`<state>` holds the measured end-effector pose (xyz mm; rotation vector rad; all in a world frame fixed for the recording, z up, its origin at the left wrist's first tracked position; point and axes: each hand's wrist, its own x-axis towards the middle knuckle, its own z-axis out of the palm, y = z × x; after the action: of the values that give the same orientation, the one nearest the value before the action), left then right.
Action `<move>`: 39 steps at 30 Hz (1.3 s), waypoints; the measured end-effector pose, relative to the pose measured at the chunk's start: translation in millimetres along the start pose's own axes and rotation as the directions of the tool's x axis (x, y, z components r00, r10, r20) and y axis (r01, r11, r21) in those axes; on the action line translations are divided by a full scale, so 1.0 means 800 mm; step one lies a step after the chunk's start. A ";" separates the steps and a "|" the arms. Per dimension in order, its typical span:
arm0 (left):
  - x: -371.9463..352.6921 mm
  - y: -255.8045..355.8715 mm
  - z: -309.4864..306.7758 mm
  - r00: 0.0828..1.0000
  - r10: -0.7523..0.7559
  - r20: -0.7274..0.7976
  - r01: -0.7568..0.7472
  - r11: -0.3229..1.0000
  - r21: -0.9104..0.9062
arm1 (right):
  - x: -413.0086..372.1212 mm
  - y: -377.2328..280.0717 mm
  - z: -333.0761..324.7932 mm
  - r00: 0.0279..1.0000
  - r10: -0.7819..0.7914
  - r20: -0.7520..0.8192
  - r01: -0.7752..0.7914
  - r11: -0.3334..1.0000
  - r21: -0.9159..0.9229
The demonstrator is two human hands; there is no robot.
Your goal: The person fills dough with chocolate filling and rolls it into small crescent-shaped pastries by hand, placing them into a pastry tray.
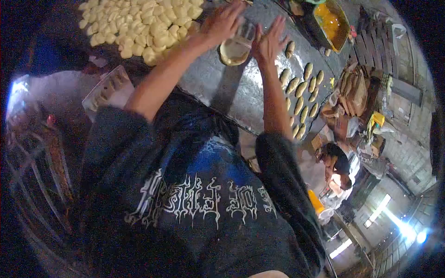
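My left hand (225, 23) reaches over the dark work table, just right of a big heap of pale dough pieces (143, 28). It is blurred, but its fingers look stretched out. My right hand (269, 44) is open, with fingers extended and spread, and nothing shows in its grasp. Between the two hands stands a shallow container (234, 52) with a pale rim; what it holds is not clear. Several oval shaped dough pieces (301, 88) lie in loose rows to the right of my right forearm.
A tray with orange-yellow contents (331, 23) sits at the table's far right. The metal table top (199, 78) shows a wet shine. Brown paper sacks (354, 90) are piled beyond it. Another person (336, 162) bends over at the right, near a yellow container (315, 201).
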<state>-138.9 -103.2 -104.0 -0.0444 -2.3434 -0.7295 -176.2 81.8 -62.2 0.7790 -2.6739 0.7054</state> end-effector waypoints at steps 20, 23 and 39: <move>-0.135 0.032 -0.070 0.900 0.197 0.388 -0.097 0.960 -0.261 | -0.048 0.056 0.004 0.989 -0.073 0.131 0.095 0.980 -0.176; -0.143 0.021 -0.060 0.907 0.200 0.371 -0.109 0.961 -0.252 | -0.124 0.023 -0.013 0.924 -0.300 0.235 0.270 0.951 0.152; -0.109 0.047 -0.062 0.896 -0.056 0.441 0.203 0.934 -0.294 | -0.151 -0.039 0.002 0.979 -0.020 0.202 -0.021 0.981 0.194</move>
<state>-34.0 -83.4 -108.6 -0.2171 -2.6218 -1.2932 -59.9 110.2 -97.5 0.9470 -2.8151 0.9480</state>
